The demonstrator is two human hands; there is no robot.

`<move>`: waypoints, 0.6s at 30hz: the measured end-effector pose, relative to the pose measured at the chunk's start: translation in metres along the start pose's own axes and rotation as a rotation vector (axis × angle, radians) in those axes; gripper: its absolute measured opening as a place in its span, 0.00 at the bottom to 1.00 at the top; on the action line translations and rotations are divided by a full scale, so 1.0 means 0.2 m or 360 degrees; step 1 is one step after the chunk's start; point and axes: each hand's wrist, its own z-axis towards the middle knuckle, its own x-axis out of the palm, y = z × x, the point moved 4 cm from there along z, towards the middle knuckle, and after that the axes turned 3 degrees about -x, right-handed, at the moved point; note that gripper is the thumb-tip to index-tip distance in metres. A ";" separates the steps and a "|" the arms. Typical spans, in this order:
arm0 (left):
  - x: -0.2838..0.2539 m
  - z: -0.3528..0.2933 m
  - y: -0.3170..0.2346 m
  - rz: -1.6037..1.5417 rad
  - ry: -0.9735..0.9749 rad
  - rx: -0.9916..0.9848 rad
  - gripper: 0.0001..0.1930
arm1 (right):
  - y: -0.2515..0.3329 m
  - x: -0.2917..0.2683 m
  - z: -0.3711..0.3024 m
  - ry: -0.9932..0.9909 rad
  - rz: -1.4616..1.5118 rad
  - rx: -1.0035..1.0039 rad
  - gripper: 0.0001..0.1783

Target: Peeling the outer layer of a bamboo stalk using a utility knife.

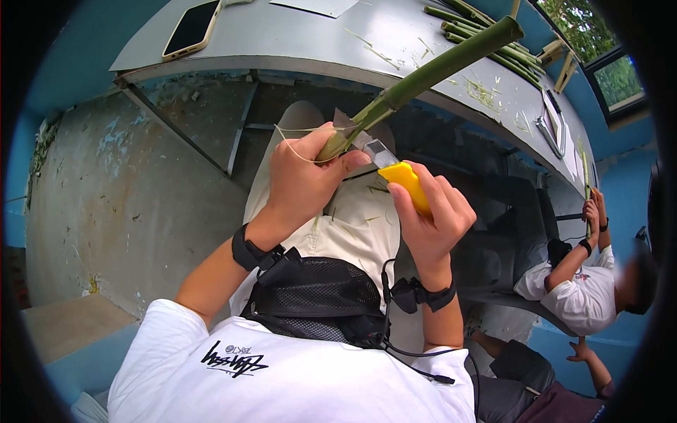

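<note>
My left hand (297, 176) is closed around the near, whittled end of a green bamboo stalk (441, 69). The stalk slants up to the right, its far end above the table. A yellow-handled utility knife (410, 186) is gripped in my right hand (443, 215). Its wide blade lies against the stalk just beside my left thumb; the exact cutting edge is partly hidden. A thin pale strip (284, 135) curls out from the stalk over my left hand. Small green shavings (344, 215) are scattered on my light trousers.
Ahead is a grey table (264, 32) with a phone (192, 28) at left, bamboo shavings (483, 94) and a pile of green stalks (486, 42) at right. A metal-framed tool (551, 130) rests near its right end. At far right another person (575, 285) holds a thin stalk.
</note>
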 end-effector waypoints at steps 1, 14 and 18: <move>0.00 0.00 0.01 0.0031 0.0009 -0.0018 0.26 | 0.01 0.00 0.00 -0.0014 -0.0004 0.0005 0.21; 0.05 -0.01 0.09 -0.0840 0.0396 -0.0177 0.13 | -0.05 0.05 0.00 0.0060 0.0084 0.0070 0.19; 0.04 -0.01 0.12 -0.0939 0.0445 -0.0193 0.14 | -0.05 0.06 0.00 0.0115 0.0109 0.0062 0.19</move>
